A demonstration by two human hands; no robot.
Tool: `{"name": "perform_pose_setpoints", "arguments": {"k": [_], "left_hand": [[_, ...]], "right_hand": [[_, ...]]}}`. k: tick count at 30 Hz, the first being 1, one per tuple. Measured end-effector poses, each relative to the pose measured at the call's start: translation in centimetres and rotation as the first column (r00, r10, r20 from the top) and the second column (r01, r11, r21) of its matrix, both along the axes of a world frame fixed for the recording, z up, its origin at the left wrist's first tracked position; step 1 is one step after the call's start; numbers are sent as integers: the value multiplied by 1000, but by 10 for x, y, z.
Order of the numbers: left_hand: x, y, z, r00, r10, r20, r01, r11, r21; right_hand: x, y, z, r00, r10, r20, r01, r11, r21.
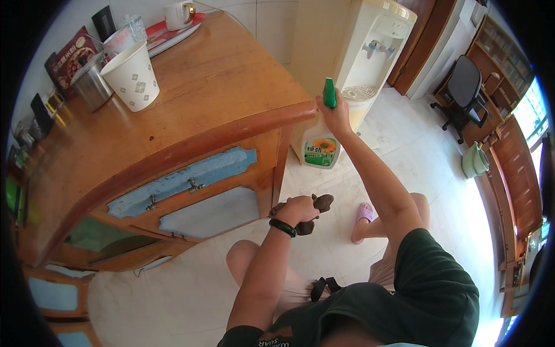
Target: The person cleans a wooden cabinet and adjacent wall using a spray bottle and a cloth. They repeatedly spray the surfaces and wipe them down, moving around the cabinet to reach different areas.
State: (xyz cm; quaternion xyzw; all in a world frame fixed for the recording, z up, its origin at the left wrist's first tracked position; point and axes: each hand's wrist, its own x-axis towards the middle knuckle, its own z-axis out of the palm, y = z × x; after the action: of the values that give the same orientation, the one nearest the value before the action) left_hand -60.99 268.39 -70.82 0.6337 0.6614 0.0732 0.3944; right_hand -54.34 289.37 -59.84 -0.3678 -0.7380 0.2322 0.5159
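My right hand [336, 113] grips the neck of a spray bottle [321, 147] with a green trigger head. The bottle hangs upright beside the corner of a wooden cabinet [243, 82], and its label carries an orange flower and some writing. Lower down, my left hand [297, 210] is closed around a crumpled brown cloth [323, 202], whose folds stick out on both sides of the fist. A dark bangle [282, 227] circles my left wrist. The cloth is held above the tiled floor, near the cabinet's front.
On the cabinet top stand a paper cup [132, 78], a steel mug [92, 84] and a white mug [177, 16] on a red tray [197, 21]. A water dispenser [364, 56] stands behind the bottle. Farther right are an office chair [465, 82] and a green bin [473, 160].
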Motion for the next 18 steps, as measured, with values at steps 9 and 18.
{"name": "perform_pose_setpoints", "arguments": {"k": [9,18], "left_hand": [[0,2,2,1000,-17,8,17,1000,8],[1,4,-10,997,-73,-11,73,997,9]], "right_hand": [[-37,42,6,986,-161,49,153,979,132],[-12,15,-51,996,-80,35,74,985,158]]}}
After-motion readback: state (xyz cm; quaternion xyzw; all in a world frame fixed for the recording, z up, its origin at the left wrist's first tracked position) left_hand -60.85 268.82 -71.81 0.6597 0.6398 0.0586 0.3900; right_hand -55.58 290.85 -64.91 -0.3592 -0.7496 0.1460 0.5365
